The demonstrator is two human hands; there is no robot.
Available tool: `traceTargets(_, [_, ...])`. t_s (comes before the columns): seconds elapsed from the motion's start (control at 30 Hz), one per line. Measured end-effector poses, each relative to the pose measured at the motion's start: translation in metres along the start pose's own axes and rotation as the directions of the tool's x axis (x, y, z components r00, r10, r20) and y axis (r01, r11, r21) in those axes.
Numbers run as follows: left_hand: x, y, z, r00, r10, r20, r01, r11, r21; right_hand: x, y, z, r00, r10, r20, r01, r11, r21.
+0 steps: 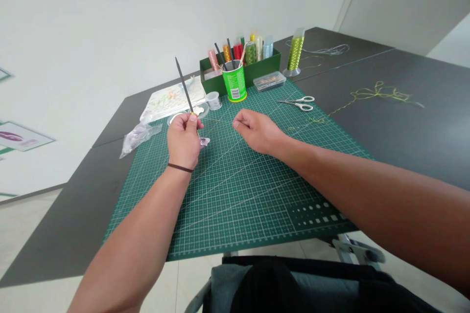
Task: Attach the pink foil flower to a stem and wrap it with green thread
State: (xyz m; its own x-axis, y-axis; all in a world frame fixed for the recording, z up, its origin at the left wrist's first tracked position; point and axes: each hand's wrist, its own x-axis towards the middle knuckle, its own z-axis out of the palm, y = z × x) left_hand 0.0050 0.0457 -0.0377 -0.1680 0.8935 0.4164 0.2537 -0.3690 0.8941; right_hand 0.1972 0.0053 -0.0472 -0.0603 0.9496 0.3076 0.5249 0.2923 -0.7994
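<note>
My left hand (183, 140) grips a thin black pointed rod (184, 84) upright, with a speck of yellow at the fingertips. Just beyond that hand, a small lilac piece (204, 142) pokes out, partly hidden by it. My right hand (257, 131) hovers over the green cutting mat (238, 205), its fingertips pinched together, a short way to the right of my left hand. A faint line between the hands may be a fine thread, but it is too thin to tell.
Scissors (298, 103), a clear pin box (269, 81), a green cup (234, 82) and a green box of spools (240, 66) stand beyond the mat. A yellow-green spool (295, 54) and loose thread (378, 93) lie right; a plastic bag (137, 139) and printed sheet (172, 100) lie left.
</note>
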Motion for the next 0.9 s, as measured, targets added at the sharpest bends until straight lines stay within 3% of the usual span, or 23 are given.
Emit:
traceTargets(0.1, [0.005, 0.001, 0.000, 0.998, -0.042, -0.056, 0.039, 0.997, -0.061, -0.001, -0.001, -0.001, 1.000, -0.014, 0.027, 0.015, 0.999, -0.030])
traceTargets(0.17, [0.010, 0.003, -0.001, 0.988, -0.133, -0.079, 0.114, 0.970, -0.216, -0.003, -0.001, -0.002, 0.997, -0.037, 0.062, 0.041, 0.997, -0.066])
traceTargets(0.23, [0.017, 0.005, -0.005, 0.968, -0.244, -0.054, 0.198, 0.880, -0.433, -0.004, -0.002, -0.002, 0.993, -0.065, 0.099, 0.075, 0.991, -0.107])
traceTargets(0.3, [0.024, 0.006, -0.010, 0.940, -0.337, 0.046, 0.299, 0.755, -0.584, -0.005, -0.002, -0.003, 0.988, -0.089, 0.126, 0.106, 0.985, -0.138])
traceTargets(0.37, [0.030, 0.006, -0.016, 0.919, -0.378, 0.111, 0.354, 0.668, -0.654, -0.006, -0.003, -0.003, 0.985, -0.105, 0.140, 0.126, 0.980, -0.157])
traceTargets(0.47, [0.037, 0.002, -0.021, 0.901, -0.420, 0.108, 0.367, 0.608, -0.704, -0.006, -0.001, -0.004, 0.984, -0.111, 0.138, 0.135, 0.975, -0.179])
traceTargets(0.63, [0.043, -0.010, -0.023, 0.880, -0.474, 0.018, 0.346, 0.615, -0.709, 0.000, 0.007, -0.007, 0.996, -0.064, 0.054, 0.076, 0.964, -0.254])
traceTargets(0.77, [0.044, -0.013, -0.022, 0.881, -0.471, -0.027, 0.346, 0.684, -0.642, 0.007, 0.013, -0.016, 0.988, 0.062, -0.139, -0.108, 0.928, -0.356])
traceTargets(0.9, [0.040, -0.010, -0.018, 0.911, -0.413, 0.006, 0.344, 0.751, -0.564, 0.012, 0.019, -0.028, 0.951, 0.151, -0.269, -0.251, 0.886, -0.390])
